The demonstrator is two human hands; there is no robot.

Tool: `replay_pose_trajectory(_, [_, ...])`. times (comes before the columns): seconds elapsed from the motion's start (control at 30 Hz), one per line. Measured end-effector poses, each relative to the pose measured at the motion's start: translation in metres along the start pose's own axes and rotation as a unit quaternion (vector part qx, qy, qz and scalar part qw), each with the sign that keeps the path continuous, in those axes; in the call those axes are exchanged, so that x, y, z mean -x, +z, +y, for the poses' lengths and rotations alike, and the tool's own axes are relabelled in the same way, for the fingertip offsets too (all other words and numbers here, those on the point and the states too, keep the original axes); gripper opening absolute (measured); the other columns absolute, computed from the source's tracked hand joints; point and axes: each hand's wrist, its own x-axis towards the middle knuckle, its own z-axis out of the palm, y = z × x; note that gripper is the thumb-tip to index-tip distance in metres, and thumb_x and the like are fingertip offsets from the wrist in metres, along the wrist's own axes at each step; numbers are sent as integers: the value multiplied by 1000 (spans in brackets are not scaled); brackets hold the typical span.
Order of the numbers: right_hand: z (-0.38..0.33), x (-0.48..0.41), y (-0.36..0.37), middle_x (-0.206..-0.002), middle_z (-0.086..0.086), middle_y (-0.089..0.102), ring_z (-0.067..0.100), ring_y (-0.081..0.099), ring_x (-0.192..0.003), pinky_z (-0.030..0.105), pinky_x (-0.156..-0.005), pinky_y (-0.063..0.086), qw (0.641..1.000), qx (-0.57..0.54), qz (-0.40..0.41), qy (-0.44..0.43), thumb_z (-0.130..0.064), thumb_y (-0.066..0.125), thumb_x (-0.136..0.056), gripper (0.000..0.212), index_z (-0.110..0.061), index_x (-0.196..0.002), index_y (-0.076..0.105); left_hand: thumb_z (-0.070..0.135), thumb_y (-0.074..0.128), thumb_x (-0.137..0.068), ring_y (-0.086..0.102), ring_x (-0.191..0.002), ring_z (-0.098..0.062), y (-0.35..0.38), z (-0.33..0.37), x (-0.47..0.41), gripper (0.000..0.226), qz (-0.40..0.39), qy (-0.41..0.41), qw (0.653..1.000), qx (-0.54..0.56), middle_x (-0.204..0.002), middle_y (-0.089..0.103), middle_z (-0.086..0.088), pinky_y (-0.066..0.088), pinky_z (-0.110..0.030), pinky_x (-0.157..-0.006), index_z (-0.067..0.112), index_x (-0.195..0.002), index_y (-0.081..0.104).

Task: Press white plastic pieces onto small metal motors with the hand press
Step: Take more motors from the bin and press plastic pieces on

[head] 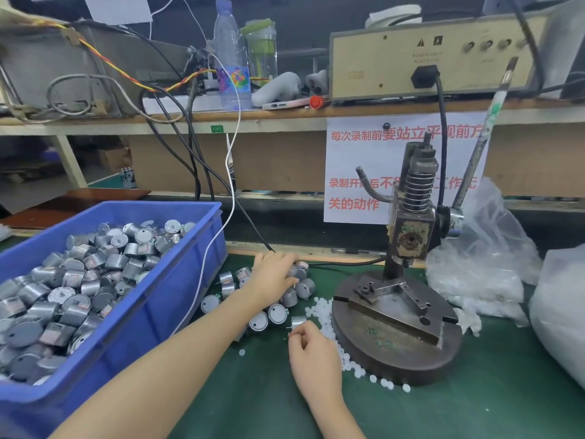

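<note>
Lower centre, the right hand (311,346) curls beside small white plastic pieces (323,312); whether it pinches one is unclear. Above it, the left hand (273,278) rests straight-fingered on loose silver cylindrical motors (278,313), left of the rusty iron hand press (408,236).

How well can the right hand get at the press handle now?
Probably yes. The handle rises on the right side of the press, and nothing blocks the way in front of it. But the right hand seems to pinch a motor, which it may need to put down first.
</note>
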Motion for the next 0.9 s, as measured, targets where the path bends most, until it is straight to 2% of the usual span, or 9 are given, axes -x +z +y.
replay_pose_trajectory(0.13, [-3,1,-2,-67,-1,60,19,55,-68,30,-63,41,999,-29,0,12,-18,43,-89,14,-21,-80,53,19,63,-87,46,-107,-22,-22,13,30,52,110,-48,961,250,-110,54,0,34,-32,-94,22,-134,42])
replay_pose_trajectory(0.23, [-7,3,-7,-60,-2,61,19,57,-62,32,-64,45,990,-124,59,26,-11,47,-88,20,-22,-77,58,15,66,-83,41,-98,-8,-31,22,70,56,124,-32,915,383,-102,46,21,35,-16,-86,30,-132,43])
replay_pose_trajectory(0.3, [-7,5,-12,-54,-3,58,17,52,-53,32,-58,43,971,-192,138,18,-5,48,-88,28,-26,-72,58,14,67,-83,38,-103,4,-25,26,96,57,124,-1,919,375,-109,40,35,27,-1,-87,32,-131,43])
replay_pose_trajectory(0.4, [-12,14,-25,-67,-6,62,13,52,-57,28,-59,41,963,-204,173,-43,-5,48,-90,31,-31,-78,57,11,66,-84,36,-115,13,-8,32,123,59,105,22,917,384,-123,41,32,21,4,-92,32,-133,41])
replay_pose_trajectory(0.5, [-7,31,-42,-93,-15,59,3,54,-73,18,-67,43,983,-110,74,-127,-23,54,-89,23,-45,-92,53,6,62,-85,39,-117,15,13,38,140,63,78,24,911,404,-128,44,25,27,-1,-96,46,-127,36])
replay_pose_trajectory(0.6, [8,54,-56,-109,-24,46,-4,51,-85,12,-76,42,984,32,-46,-168,-36,60,-82,38,-59,-107,42,-1,53,-84,38,-116,17,28,48,150,73,39,31,913,405,-126,44,26,28,-1,-96,56,-124,30])
replay_pose_trajectory(0.7, [19,62,-64,-113,-23,44,-6,53,-88,8,-78,40,992,-27,-51,-108,-30,65,-83,44,-50,-113,41,-5,48,-81,34,-114,22,36,61,153,79,21,64,912,406,-122,38,35,25,2,-92,61,-120,26])
replay_pose_trajectory(0.8, [19,58,-69,-102,-16,59,5,59,-72,19,-65,50,993,-111,-38,3,-25,66,-84,28,-35,-107,52,-1,52,-80,37,-116,17,40,76,152,85,16,78,909,409,-121,35,40,30,-4,-95,68,-118,22])
replay_pose_trajectory(0.9, [21,54,-69,-91,-9,67,7,59,-64,23,-62,51,990,-142,1,10,-22,66,-84,21,-32,-100,59,7,59,-80,40,-114,7,40,79,148,80,12,85,919,386,-116,36,36,34,-10,-95,59,-129,23])
